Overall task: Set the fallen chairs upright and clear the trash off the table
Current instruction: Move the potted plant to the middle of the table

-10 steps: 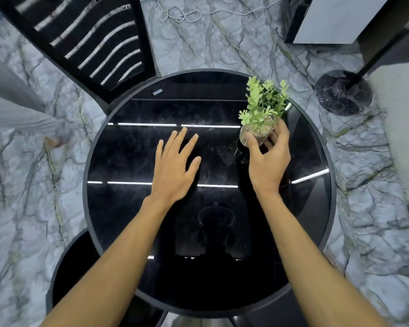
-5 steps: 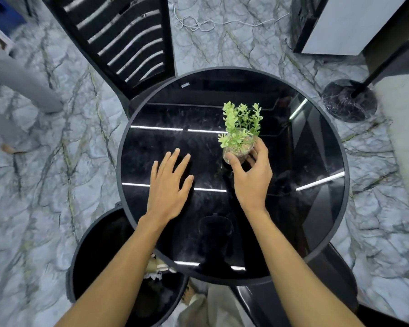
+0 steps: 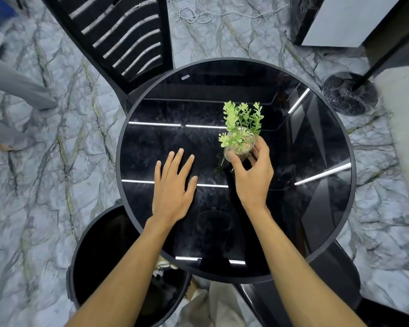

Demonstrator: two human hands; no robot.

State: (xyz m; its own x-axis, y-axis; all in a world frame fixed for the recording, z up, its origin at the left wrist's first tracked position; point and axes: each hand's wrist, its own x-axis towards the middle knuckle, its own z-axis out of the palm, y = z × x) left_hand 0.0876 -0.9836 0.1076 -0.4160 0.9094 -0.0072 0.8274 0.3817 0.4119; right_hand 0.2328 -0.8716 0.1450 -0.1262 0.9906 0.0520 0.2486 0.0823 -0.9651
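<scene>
A round black glossy table [image 3: 321, 227] fills the middle of the view. My right hand [image 3: 253, 180] grips a small clear glass pot with a green plant [image 3: 241, 128], which stands near the table's centre. My left hand [image 3: 172, 185] rests flat on the tabletop to the left of the pot, fingers spread, holding nothing. A black slatted chair [image 3: 118, 36] stands upright at the table's far left edge. A black round bin [image 3: 99, 251] sits on the floor at the near left, with crumpled trash [image 3: 163, 267] inside it.
A person's grey trouser legs [image 3: 12, 95] are on the marble floor at the far left. A lamp base [image 3: 350, 93] and pole stand at the far right. A white cable [image 3: 210, 15] lies on the floor behind the table. A dark seat [image 3: 335, 279] pokes out near right.
My right hand has carried the plant pot from the table's far right edge toward its centre. My head has pulled back, so the bin shows more. My left hand has stayed flat.
</scene>
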